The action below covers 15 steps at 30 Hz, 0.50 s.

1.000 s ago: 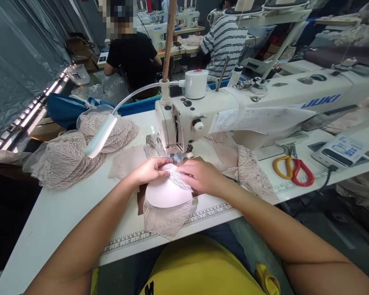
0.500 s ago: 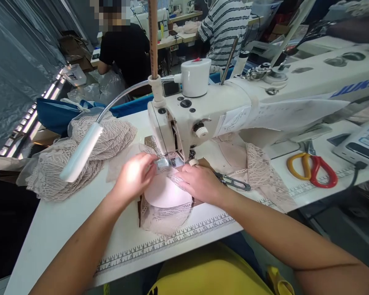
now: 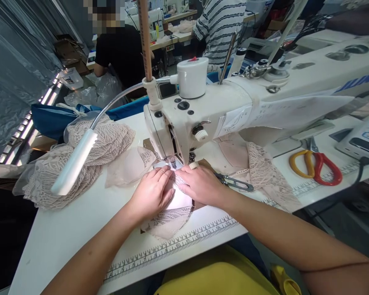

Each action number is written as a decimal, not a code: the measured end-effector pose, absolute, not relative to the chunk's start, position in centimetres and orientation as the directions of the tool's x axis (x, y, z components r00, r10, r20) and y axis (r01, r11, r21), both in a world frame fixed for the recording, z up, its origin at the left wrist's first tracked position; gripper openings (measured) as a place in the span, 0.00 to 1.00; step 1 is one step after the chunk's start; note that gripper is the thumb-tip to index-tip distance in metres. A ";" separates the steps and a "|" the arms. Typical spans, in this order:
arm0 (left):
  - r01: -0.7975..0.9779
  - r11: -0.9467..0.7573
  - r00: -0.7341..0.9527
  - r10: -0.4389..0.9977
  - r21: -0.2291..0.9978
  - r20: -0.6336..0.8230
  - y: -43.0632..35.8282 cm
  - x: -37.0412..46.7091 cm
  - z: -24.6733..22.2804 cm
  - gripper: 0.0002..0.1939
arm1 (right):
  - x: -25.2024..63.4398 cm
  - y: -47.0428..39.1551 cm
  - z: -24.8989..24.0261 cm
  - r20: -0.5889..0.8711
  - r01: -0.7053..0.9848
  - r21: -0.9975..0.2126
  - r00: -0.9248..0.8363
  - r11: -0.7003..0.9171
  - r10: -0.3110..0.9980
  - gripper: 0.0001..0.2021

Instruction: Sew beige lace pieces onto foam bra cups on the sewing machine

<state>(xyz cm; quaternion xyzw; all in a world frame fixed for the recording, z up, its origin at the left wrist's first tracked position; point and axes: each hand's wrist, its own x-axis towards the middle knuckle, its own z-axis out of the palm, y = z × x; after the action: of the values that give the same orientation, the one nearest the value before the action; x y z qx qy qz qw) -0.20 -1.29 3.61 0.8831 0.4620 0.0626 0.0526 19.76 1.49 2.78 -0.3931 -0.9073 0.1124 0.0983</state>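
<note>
A smooth white piece (image 3: 181, 200) lies on beige lace fabric (image 3: 169, 223) at the sewing machine's needle area (image 3: 173, 162). My left hand (image 3: 153, 189) rests on the left part of the white piece, fingers stretched toward the presser foot. My right hand (image 3: 201, 183) lies on its right side, fingertips flat on the lace strip by the foot. Both hands press from above, and neither is wrapped round anything. The hands partly cover the fabric. Left of the needle spreads another part of sheer beige lace (image 3: 130, 164).
A lamp (image 3: 75, 162) on a bendable neck hangs over stacked lace pieces (image 3: 101, 137) at left. Thread snips (image 3: 236, 182), more lace (image 3: 260, 168) and red-and-yellow-handled scissors (image 3: 316, 166) lie at right. A ruler tape (image 3: 172, 248) runs along the front edge. Two people sit beyond.
My left hand has moved right and nearer, from closed fingers at the lace left of the foot to lying flat on the white piece. My right hand has stayed nearly in place.
</note>
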 end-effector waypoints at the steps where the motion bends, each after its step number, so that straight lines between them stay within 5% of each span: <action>1: 0.808 -0.572 0.570 0.820 0.143 0.057 -1.1 -0.3 3.6 0.26 | 19.7 1.5 2.7 0.092 0.692 -0.280 -0.670 0.665 0.737 0.12; 15: 0.687 -0.716 0.723 0.690 0.125 -0.028 1.8 -1.7 4.6 0.26 | 19.6 1.7 2.4 0.149 0.707 -0.277 -0.637 0.651 0.756 0.09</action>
<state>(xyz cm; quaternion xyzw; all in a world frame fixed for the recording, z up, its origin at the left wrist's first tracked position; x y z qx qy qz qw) -1.74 1.80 4.63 0.9261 0.3718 0.0105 0.0631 19.59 1.70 2.41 -0.4066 -0.8996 0.0968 0.1267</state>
